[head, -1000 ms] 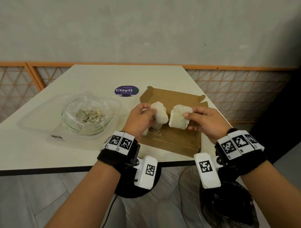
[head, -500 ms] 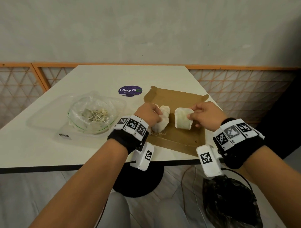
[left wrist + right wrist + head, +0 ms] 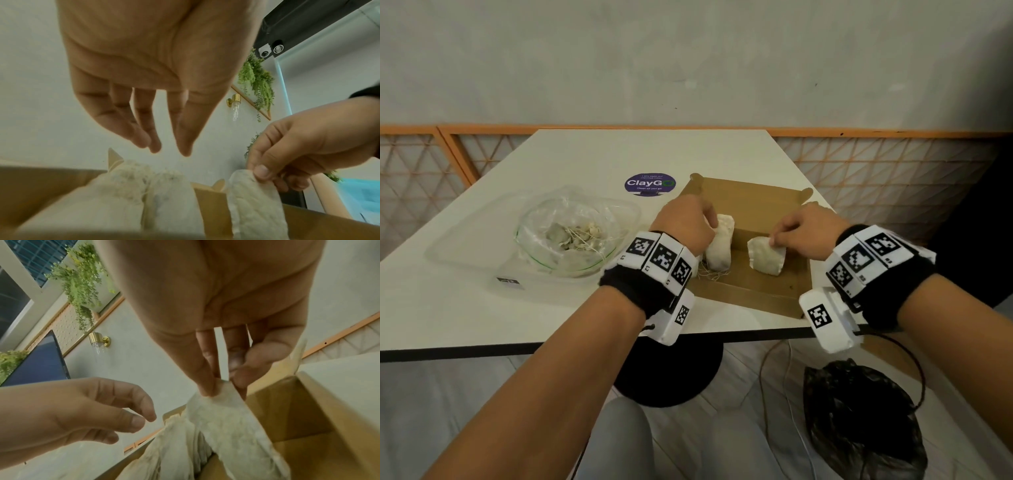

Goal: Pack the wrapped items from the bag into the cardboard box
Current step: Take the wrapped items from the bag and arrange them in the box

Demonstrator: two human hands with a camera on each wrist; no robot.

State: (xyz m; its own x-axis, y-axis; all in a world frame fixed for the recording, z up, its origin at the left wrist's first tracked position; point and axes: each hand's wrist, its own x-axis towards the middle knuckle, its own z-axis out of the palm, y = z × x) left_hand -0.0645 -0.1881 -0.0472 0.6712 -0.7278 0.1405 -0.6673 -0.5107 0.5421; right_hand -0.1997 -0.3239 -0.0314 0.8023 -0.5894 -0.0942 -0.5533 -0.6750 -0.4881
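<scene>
The right hand (image 3: 808, 231) pinches the top edge of a white wrapped bundle (image 3: 767, 255) standing in the cardboard box (image 3: 756, 291). The left hand (image 3: 685, 226) hovers with fingers loose above another bundle (image 3: 719, 251) beside it. The plastic bag (image 3: 571, 236) lies left on the surface (image 3: 482, 308).

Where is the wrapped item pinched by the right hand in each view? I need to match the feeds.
Head: wrapped item right of centre, inside the cardboard box.
Left wrist: lower right, pinched by the right hand.
Right wrist: lower centre, under the fingertips.
Shared landmark: the brown cardboard box wall.
</scene>
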